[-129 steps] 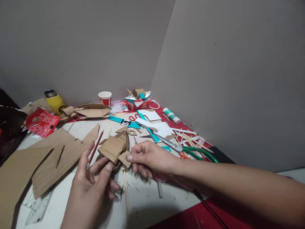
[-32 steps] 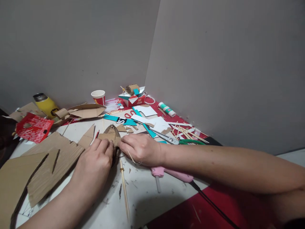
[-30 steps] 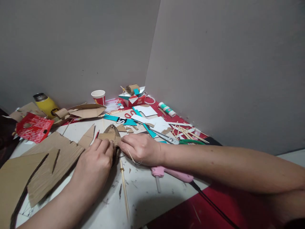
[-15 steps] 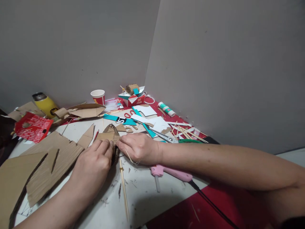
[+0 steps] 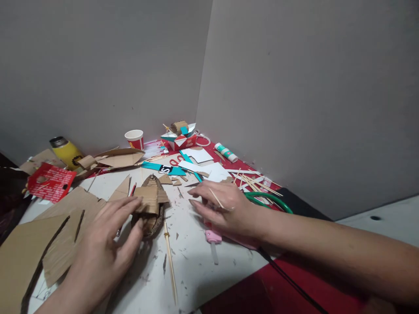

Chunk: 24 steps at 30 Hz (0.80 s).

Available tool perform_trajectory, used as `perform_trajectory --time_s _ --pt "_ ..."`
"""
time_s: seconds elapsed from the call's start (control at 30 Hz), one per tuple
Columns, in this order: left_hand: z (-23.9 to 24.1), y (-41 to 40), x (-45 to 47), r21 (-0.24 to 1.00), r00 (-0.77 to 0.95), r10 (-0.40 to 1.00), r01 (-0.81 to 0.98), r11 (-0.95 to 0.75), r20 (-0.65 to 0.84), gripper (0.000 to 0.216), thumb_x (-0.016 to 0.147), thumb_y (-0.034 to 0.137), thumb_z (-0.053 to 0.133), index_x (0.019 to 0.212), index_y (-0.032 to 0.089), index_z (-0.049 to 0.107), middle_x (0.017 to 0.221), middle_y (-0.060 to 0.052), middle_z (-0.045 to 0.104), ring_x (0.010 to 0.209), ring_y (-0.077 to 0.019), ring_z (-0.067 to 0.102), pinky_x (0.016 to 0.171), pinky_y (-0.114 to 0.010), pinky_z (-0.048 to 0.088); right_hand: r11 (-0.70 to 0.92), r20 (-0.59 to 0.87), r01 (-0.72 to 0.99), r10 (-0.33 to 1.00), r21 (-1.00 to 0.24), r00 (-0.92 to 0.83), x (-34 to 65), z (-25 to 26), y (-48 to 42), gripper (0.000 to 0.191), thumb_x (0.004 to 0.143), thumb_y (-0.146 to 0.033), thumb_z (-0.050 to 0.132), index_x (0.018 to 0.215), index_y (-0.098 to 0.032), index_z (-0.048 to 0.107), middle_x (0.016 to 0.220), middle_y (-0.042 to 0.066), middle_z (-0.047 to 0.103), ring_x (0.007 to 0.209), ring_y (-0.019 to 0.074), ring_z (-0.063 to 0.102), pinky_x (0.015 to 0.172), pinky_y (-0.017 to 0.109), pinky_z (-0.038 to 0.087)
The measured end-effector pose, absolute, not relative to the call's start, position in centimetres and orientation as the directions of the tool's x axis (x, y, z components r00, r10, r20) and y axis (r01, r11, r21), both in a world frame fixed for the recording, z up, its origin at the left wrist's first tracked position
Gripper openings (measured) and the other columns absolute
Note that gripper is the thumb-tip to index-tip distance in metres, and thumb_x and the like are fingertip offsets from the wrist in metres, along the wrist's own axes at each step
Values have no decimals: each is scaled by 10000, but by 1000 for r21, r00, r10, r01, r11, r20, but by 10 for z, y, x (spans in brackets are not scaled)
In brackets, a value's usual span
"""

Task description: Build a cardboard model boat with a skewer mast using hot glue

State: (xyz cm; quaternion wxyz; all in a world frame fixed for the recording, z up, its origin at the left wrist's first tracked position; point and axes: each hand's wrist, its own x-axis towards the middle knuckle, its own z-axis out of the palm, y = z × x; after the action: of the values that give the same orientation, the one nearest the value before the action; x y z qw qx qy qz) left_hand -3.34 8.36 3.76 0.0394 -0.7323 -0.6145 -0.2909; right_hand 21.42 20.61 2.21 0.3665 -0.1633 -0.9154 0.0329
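A small boat-shaped cardboard piece lies on the white tabletop, with a folded strip across its middle. My left hand is at its left side, thumb and fingers spread, fingertips against or very near the cardboard. To the right, my right hand hovers with fingers apart above a pink glue gun, partly hiding it. A thin pale stick lies across the back of that hand; how it is held there I cannot make out. Two sticks bound together rest in front of the boat-shaped piece.
Large cardboard sheets cover the left side. Toward the wall stand a yellow bottle, a paper cup and a red-and-white paper boat. Loose wooden sticks and a green loop lie at right. The glue gun's black cord runs forward.
My right hand has let go of the boat-shaped cardboard and moved right, over the glue gun. My left hand has loosened and shifted left, its fingers spreading. The view has tilted slightly.
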Motion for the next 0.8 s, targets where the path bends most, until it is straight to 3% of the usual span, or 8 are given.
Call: perform_trajectory --time_s 0.13,0.2,0.43,0.63,0.8 --pt "31 67 -48 603 -338 891 792 96 303 356 829 468 585 1129 278 620 1055 -40 703 923 -239 681 679 -304 552 901 615 331 434 -281 -658 232 22 193 129 908 -193 518 917 -131 631 705 50 656 590 127 573 556 254 452" --pt "26 63 -51 708 -433 879 684 179 197 446 784 534 611 1142 268 605 937 -34 704 809 -228 692 585 -275 528 877 592 340 480 -340 -647 239 22 186 135 906 -206 521 908 -138 638 695 49 655 596 130 576 561 256 456" --pt "18 70 -26 902 -489 871 354 247 -46 700 708 542 703 1281 188 514 578 33 620 488 -166 584 500 -261 457 832 545 308 540 -461 -642 252 24 168 155 920 -213 515 925 -143 653 681 36 628 573 118 539 539 247 426" --pt "18 82 -14 950 -496 853 156 271 -162 879 676 534 727 1397 165 387 458 87 515 411 -151 551 436 -234 442 839 581 228 514 -494 -631 252 24 171 156 930 -205 506 883 -153 645 648 19 592 558 111 498 518 246 391" --pt "19 86 -11 957 -433 872 63 283 -229 944 670 423 740 1447 136 286 456 101 502 394 -152 554 451 -254 477 856 609 163 471 -491 -638 254 23 172 164 933 -186 494 880 -157 646 652 30 615 574 120 515 525 261 400"
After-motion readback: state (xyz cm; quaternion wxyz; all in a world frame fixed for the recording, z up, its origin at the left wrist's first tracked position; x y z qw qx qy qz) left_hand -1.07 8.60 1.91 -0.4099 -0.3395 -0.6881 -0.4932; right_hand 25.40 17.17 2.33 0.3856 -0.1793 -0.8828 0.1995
